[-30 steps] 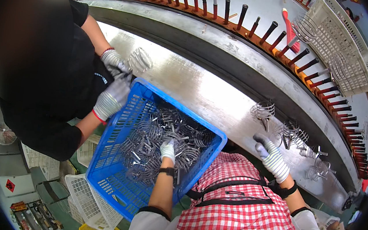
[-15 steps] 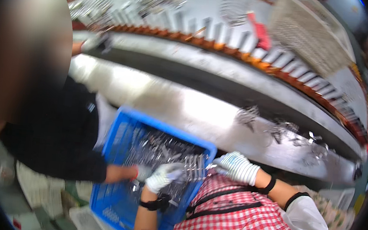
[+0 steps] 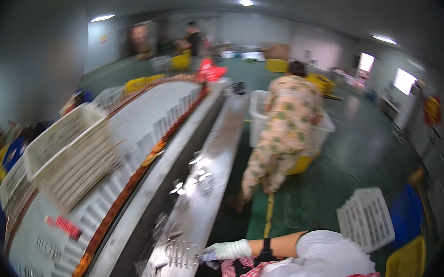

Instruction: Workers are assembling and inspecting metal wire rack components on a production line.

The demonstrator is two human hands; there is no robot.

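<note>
My right hand (image 3: 226,251), in a white striped glove, reaches in from the lower right over the narrow metal ledge (image 3: 211,191). Its fingers are closed on one end of a shiny metal piece with several thin parallel prongs (image 3: 181,253); motion blur hides its exact kind. Beneath and beside this piece lie loose metal parts (image 3: 160,228) on the ledge. My left hand is out of view.
Left of the ledge runs a conveyor (image 3: 122,177) with upright slats, carrying a white basket (image 3: 71,150) and a red object (image 3: 66,226). A person in patterned clothes (image 3: 291,113) bends over a white bin (image 3: 257,110). White crates (image 3: 367,216) stand at right.
The view has swung right and up, from the blue crate to the ledge and room. My left hand and the co-worker beside the crate have left view. The right hand now extends over the ledge.
</note>
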